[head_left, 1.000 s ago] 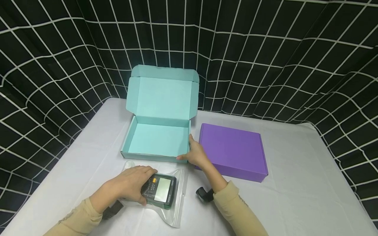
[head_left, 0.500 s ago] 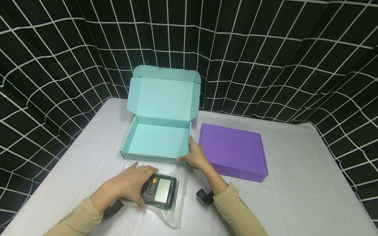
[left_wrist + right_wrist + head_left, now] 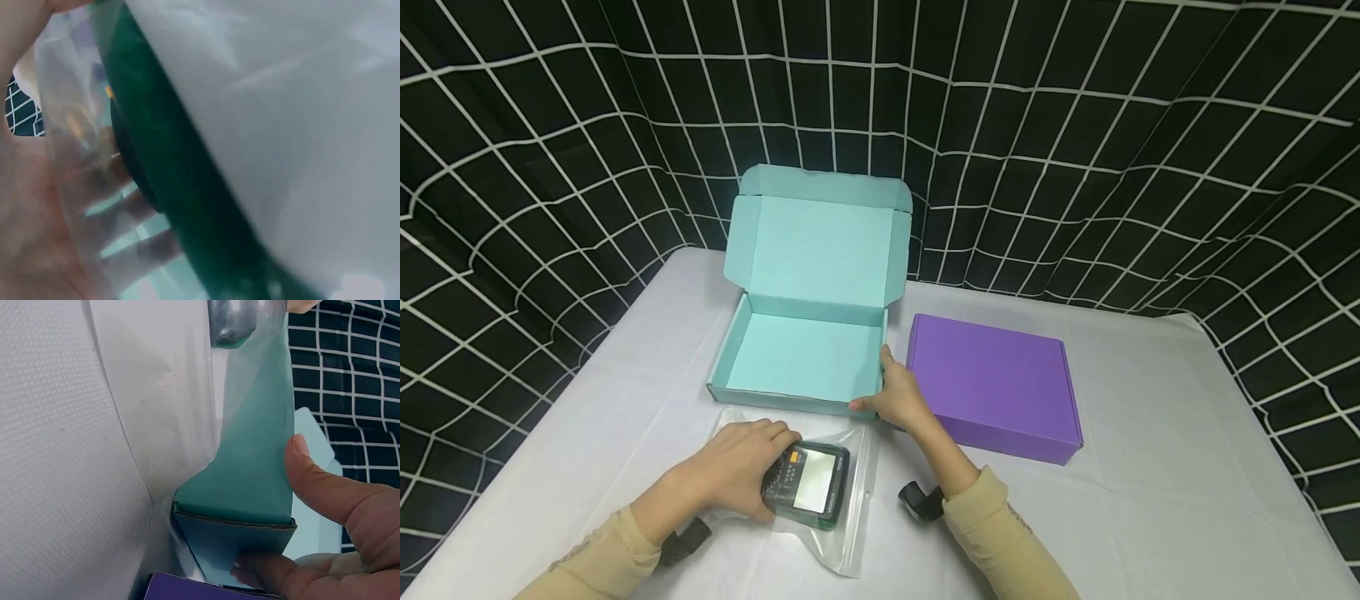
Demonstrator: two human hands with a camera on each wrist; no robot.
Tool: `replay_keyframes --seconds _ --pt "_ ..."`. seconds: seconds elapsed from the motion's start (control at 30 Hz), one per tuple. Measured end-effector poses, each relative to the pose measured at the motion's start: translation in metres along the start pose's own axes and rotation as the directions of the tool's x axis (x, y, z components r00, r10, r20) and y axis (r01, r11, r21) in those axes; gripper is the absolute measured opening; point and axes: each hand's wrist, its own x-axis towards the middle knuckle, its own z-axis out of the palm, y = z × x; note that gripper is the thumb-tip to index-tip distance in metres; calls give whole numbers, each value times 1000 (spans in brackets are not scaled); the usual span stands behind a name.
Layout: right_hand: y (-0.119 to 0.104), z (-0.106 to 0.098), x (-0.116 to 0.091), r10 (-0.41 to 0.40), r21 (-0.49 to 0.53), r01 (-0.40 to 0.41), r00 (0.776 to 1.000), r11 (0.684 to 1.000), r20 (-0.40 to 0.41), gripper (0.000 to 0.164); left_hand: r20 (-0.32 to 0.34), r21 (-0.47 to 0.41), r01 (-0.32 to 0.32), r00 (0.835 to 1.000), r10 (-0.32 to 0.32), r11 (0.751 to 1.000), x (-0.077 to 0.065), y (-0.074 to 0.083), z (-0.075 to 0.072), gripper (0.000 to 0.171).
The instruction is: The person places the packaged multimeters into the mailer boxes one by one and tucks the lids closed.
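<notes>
A multimeter [image 3: 815,481] with a green case and pale screen lies inside a clear zip bag [image 3: 842,550] at the front of the table. My left hand [image 3: 737,467] spans its lower half and grips it through the plastic, thumb on the near side, fingers on the far side. In the left wrist view, the green case edge [image 3: 169,144] crosses before the palm. Behind the bag stands a teal cardboard box [image 3: 782,402] with its lid raised and nothing inside. My right hand [image 3: 897,396] holds the box's front right corner, thumb on the front wall [image 3: 256,456], fingers along the side.
A closed purple box [image 3: 992,387] stands just right of the teal one. Black wrist gear [image 3: 920,500] shows under the right forearm. A white cloth [image 3: 1157,467] covers the table, and a black curtain [image 3: 1037,125] with white grid lines hangs around it.
My left hand's fingers, spread and slightly raised half a second ago, have drawn together around the multimeter, and the thumb has come in against its side. The right hand stays on the box corner.
</notes>
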Motion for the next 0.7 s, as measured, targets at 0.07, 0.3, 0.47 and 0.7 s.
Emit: replay_keyframes --seconds 0.07,0.3,0.47,0.7 --pt "0 0 0 -5 -3 5 1000 1000 -1 110 -1 39 -16 1000 16 999 0 -1 1 86" --pt "0 -1 -1 -10 -5 10 1000 1000 -6 109 -20 111 -73 997 76 991 -1 -1 0 84" --pt "1 -1 0 -12 -1 12 1000 1000 -8 108 -55 128 -95 993 103 987 -3 -1 -8 86" --pt "-1 -2 -2 0 9 0 1000 1000 7 108 -54 90 -87 994 92 992 -13 -5 -22 87"
